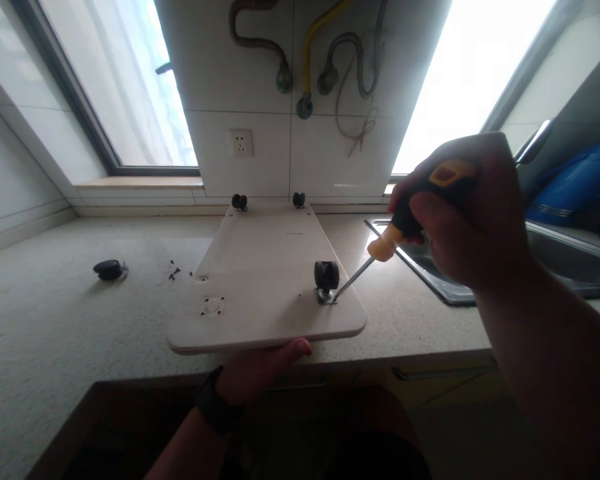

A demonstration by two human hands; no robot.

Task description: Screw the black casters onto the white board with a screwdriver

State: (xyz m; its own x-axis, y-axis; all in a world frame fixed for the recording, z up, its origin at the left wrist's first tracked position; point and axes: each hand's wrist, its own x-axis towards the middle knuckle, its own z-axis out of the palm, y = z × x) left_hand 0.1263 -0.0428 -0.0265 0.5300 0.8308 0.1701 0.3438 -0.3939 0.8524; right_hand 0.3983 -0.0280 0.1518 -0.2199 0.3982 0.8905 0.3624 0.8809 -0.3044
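Observation:
A yellow-and-black screwdriver (397,220) is gripped in my right hand (460,213), slanting down to the left. Its tip meets the metal plate of a caster wheel (326,277) near the right front corner of a white board (260,267). At the board's front edge, my left hand (265,367) holds it from below, thumb along the edge and the other fingers hidden. Two more casters (239,201) stand upright at the far end. The left front corner has bare screw holes (213,306). A loose caster (109,269) lies on the counter, with several small dark screws (174,271) nearer the board.
The speckled counter (140,320) runs under the board. To the right is a metal sink (445,293) with a blue bag (577,180) behind it. A socket (241,143) and pipes (305,73) are on the tiled wall between two windows. A drawer handle (445,370) shows below.

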